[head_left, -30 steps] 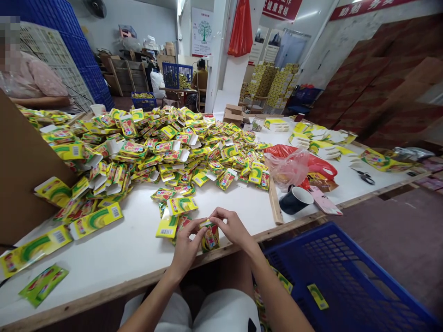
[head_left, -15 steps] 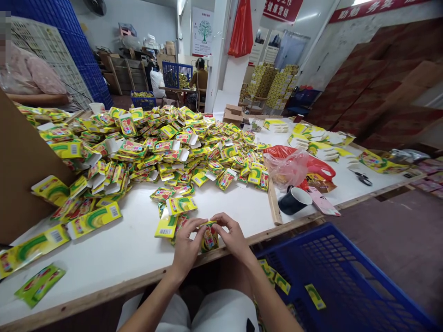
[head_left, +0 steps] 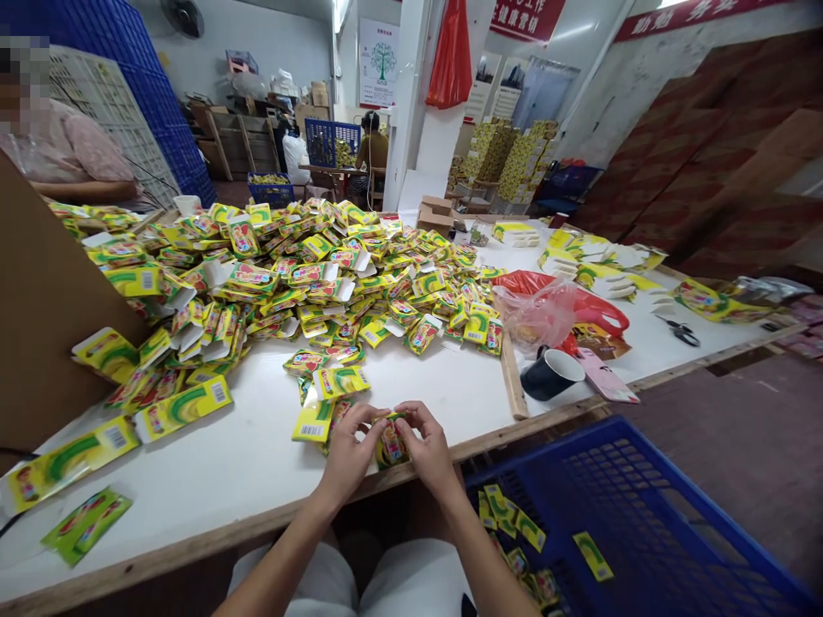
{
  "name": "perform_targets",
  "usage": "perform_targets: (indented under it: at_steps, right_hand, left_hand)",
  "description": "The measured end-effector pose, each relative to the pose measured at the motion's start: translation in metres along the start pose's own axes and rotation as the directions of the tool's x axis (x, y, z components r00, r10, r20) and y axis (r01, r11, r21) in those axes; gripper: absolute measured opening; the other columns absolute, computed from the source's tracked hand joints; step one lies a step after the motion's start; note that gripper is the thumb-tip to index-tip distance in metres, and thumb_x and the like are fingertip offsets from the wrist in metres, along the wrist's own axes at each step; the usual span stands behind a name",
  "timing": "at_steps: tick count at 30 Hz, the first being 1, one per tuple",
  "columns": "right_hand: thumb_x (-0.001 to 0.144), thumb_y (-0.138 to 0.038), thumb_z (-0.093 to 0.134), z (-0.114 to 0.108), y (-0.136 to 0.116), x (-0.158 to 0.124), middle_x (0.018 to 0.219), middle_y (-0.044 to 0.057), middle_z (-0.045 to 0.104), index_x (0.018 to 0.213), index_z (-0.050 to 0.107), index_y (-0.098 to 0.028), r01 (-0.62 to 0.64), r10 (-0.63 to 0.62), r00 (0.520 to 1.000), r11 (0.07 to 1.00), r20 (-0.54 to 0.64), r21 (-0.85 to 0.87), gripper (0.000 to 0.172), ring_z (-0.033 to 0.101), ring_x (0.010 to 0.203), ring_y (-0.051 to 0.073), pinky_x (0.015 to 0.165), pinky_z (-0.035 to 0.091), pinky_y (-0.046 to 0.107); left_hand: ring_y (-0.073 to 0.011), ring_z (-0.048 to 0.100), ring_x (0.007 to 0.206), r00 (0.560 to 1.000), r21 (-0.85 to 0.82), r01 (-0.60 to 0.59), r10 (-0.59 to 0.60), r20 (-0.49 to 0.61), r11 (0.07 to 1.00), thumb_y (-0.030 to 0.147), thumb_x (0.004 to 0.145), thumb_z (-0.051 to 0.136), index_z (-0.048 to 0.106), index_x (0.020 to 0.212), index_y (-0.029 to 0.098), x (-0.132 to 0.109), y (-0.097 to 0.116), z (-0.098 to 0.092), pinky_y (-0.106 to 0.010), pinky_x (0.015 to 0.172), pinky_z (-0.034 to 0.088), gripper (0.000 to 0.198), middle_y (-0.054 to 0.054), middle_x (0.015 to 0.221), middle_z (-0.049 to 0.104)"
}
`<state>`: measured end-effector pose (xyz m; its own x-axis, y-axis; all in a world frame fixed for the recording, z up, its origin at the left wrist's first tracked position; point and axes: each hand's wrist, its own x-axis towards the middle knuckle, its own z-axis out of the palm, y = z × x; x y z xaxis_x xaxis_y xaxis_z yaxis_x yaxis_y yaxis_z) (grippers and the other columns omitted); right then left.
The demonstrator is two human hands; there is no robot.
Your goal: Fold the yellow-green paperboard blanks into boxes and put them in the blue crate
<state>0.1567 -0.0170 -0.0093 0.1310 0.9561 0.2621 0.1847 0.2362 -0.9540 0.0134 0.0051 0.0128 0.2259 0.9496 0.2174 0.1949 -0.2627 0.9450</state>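
Observation:
My left hand (head_left: 347, 454) and my right hand (head_left: 428, 447) both pinch a small yellow-green packet box (head_left: 391, 444) at the near edge of the white table (head_left: 231, 463). Fingers of both hands press on its top end. Just left of it lie a few loose flat packets (head_left: 315, 418). A big heap of the same yellow-green boxes (head_left: 289, 274) covers the table behind.
A blue plastic crate (head_left: 617, 523) with several packets inside stands at my lower right. A dark mug (head_left: 549, 373), a wooden stick (head_left: 511, 377), a pink phone (head_left: 601, 373), red and clear plastic bags (head_left: 553, 304) and scissors (head_left: 681, 330) lie right. Brown cardboard (head_left: 45, 308) leans left; a person (head_left: 57, 154) sits beyond.
My hands have drawn slightly closer together and nearer the table edge on the box. The view shifted a little, showing more packets inside the blue crate.

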Motion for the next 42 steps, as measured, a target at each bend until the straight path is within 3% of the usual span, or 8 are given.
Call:
perform_targets:
  at_steps: [8, 18, 24, 28, 31, 38, 42]
  right_hand:
    - [0.085, -0.024, 0.054, 0.002, 0.0, -0.002, 0.093, 0.005, 0.064, 0.099, 0.058, -0.02, -0.019, 0.019, 1.0, 0.999, -0.008, 0.038, 0.015, 0.061, 0.083, 0.016, 0.074, 0.049, 0.027]
    - [0.087, -0.029, 0.052, 0.001, -0.002, 0.001, 0.092, 0.005, 0.066, 0.096, 0.061, -0.019, -0.004, 0.004, 1.0, 1.0, -0.025, 0.023, 0.016, 0.061, 0.085, 0.018, 0.077, 0.048, 0.029]
    - [0.087, -0.025, 0.051, -0.004, -0.018, 0.013, 0.085, 0.004, 0.067, 0.087, 0.065, -0.019, 0.026, -0.02, 0.998, 0.995, 0.058, -0.099, 0.015, 0.061, 0.082, 0.018, 0.076, 0.047, 0.028]
    - [0.086, -0.021, 0.052, -0.013, -0.03, 0.024, 0.08, 0.002, 0.068, 0.084, 0.066, -0.02, 0.086, -0.047, 0.981, 0.976, 0.19, -0.202, 0.014, 0.061, 0.077, 0.017, 0.073, 0.047, 0.027]
    - [0.085, -0.017, 0.051, -0.019, -0.036, 0.031, 0.078, 0.001, 0.067, 0.082, 0.066, -0.021, 0.163, -0.084, 0.957, 0.947, 0.279, -0.277, 0.016, 0.061, 0.073, 0.016, 0.07, 0.046, 0.027]
    - [0.08, -0.004, 0.048, -0.024, -0.044, 0.038, 0.079, 0.002, 0.066, 0.082, 0.066, -0.023, 0.315, -0.127, 0.909, 0.831, 0.396, -0.458, 0.027, 0.06, 0.076, 0.018, 0.071, 0.044, 0.028]
    - [0.081, -0.004, 0.047, -0.026, -0.044, 0.033, 0.08, 0.003, 0.067, 0.084, 0.067, -0.023, 0.291, -0.119, 0.906, 0.871, 0.405, -0.396, 0.028, 0.061, 0.076, 0.017, 0.071, 0.045, 0.028]
  left_hand:
    - [-0.0135, 0.056, 0.065, 0.994, 0.063, 0.014, -0.007, -0.11, 0.998, 0.026, 0.085, 0.051, 0.056, 0.074, 0.018, 0.005, 0.005, 0.007, -0.024, 0.064, 0.045, 0.014, 0.001, 0.069, 0.059]
    - [-0.0186, 0.062, 0.084, 0.998, 0.004, -0.048, 0.048, -0.028, 0.999, 0.029, 0.085, 0.055, 0.064, 0.095, 0.02, -0.005, -0.008, 0.0, -0.03, 0.076, 0.05, 0.016, -0.005, 0.09, 0.066]
    - [-0.0171, 0.064, 0.084, 1.0, -0.035, -0.005, 0.005, -0.02, 0.999, 0.027, 0.084, 0.056, 0.056, 0.107, 0.021, -0.009, -0.01, 0.002, -0.032, 0.078, 0.054, 0.024, -0.006, 0.104, 0.063]
    - [-0.0191, 0.063, 0.099, 0.997, -0.12, 0.033, -0.041, -0.063, 0.992, 0.026, 0.083, 0.057, 0.045, 0.11, 0.022, -0.012, -0.012, 0.004, -0.034, 0.082, 0.055, 0.03, -0.008, 0.113, 0.057]
    - [-0.0193, 0.064, 0.097, 0.998, -0.127, 0.043, -0.048, -0.039, 0.991, 0.027, 0.083, 0.056, 0.042, 0.108, 0.022, -0.012, -0.013, 0.003, -0.036, 0.082, 0.055, 0.03, -0.009, 0.113, 0.056]
    - [-0.0196, 0.067, 0.093, 1.0, -0.136, 0.009, -0.011, -0.013, 0.991, 0.026, 0.085, 0.054, 0.045, 0.101, 0.022, -0.012, -0.012, 0.003, -0.032, 0.078, 0.056, 0.02, -0.004, 0.096, 0.063]
    - [-0.0202, 0.066, 0.093, 1.0, -0.129, -0.009, 0.006, -0.021, 0.992, 0.025, 0.085, 0.054, 0.054, 0.097, 0.02, -0.014, -0.012, 0.004, -0.032, 0.08, 0.055, 0.013, -0.005, 0.095, 0.065]
